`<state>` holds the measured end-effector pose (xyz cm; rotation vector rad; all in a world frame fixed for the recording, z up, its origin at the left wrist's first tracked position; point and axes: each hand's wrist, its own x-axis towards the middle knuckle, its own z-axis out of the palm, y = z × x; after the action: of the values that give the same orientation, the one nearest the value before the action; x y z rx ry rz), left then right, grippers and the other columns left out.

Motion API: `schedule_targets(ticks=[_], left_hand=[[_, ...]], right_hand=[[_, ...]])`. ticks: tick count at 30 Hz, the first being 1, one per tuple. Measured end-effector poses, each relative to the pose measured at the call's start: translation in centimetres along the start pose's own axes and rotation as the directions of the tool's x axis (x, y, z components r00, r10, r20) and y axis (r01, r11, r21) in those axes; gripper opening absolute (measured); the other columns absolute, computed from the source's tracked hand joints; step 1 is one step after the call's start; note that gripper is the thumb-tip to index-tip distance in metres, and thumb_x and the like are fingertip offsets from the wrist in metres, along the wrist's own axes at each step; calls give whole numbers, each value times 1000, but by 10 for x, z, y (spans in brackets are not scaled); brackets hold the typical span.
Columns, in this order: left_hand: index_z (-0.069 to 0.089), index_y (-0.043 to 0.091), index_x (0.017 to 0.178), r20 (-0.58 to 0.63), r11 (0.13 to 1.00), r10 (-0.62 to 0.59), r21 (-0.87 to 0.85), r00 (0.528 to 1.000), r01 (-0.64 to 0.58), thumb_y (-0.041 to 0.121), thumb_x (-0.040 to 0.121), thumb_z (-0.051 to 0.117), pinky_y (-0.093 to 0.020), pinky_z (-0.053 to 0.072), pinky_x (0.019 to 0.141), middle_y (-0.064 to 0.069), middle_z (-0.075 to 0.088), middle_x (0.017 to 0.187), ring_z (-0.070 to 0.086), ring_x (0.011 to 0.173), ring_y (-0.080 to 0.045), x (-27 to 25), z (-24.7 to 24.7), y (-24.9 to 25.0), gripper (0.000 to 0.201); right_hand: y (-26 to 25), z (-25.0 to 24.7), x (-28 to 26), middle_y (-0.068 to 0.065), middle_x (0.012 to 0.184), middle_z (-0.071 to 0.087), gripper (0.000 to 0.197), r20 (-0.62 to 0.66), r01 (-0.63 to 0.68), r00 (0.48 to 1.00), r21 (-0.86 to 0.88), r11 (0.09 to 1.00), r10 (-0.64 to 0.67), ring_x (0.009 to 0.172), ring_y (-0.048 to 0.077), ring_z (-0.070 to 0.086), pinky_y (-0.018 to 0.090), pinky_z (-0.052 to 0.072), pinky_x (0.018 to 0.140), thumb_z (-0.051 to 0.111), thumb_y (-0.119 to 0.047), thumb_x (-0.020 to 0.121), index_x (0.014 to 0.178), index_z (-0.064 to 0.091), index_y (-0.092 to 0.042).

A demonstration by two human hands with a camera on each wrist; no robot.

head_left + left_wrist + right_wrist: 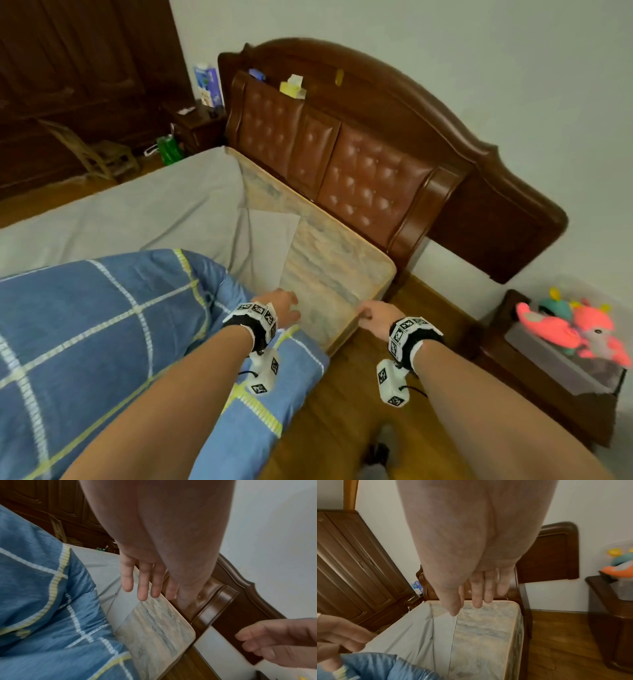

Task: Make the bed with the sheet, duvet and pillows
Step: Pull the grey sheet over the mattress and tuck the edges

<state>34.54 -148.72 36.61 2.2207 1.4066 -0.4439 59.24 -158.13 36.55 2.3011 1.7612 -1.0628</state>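
A grey sheet [154,205] covers most of the bed, and its folded-back edge leaves a strip of bare patterned mattress [329,260] along the brown padded headboard [359,171]. A blue checked duvet [85,325] lies bunched on the near side. My left hand [287,305] hovers over the sheet's edge [120,609] with its fingers [142,585] straight and empty. My right hand [370,317] is at the mattress's near side edge, with relaxed fingers [479,595] holding nothing. No pillow is in view.
A dark nightstand [513,370] at the right carries a clear box of plush toys [565,329]. Wooden floor [359,394] runs beside the bed. Across the bed stand another nightstand [195,126], a wooden chair [99,154] and a dark wardrobe [68,68].
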Motion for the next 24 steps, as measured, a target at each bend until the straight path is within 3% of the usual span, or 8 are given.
schedule_targets(ticks=[7,13,17,24], left_hand=[[49,24,135,-50,957,-272,-115,961,265,40,93,49,-40,42,104,-7,51,140,52,124,-26,125,-30,24,45],[49,29,135,27,864,-459,-220,888,454,42,91,48,-41,43,103,-3,48,140,54,123,-26,170,-51,46,45],[50,27,133,66,810,-518,-283,853,514,41,92,49,-40,44,103,-4,51,139,54,122,-25,219,-57,31,43],[49,29,134,92,753,-548,-379,832,538,45,92,50,-39,47,99,-1,49,136,56,119,-24,336,-69,-18,45]], right_hand=[[53,-93,189,3,140,53,39,111,187,979,-167,968,-170,124,25,53,37,46,100,56,-33,95,134,52,-30],[40,-154,286,6,139,51,38,223,350,930,-287,892,-293,119,26,57,35,49,96,56,-30,96,134,54,-28],[22,-167,345,5,136,53,39,259,408,905,-311,858,-337,121,25,54,39,46,101,59,-32,92,131,56,-31],[-15,-189,462,2,134,55,39,299,419,900,-395,817,-317,122,23,54,37,46,101,61,-34,91,130,56,-32]])
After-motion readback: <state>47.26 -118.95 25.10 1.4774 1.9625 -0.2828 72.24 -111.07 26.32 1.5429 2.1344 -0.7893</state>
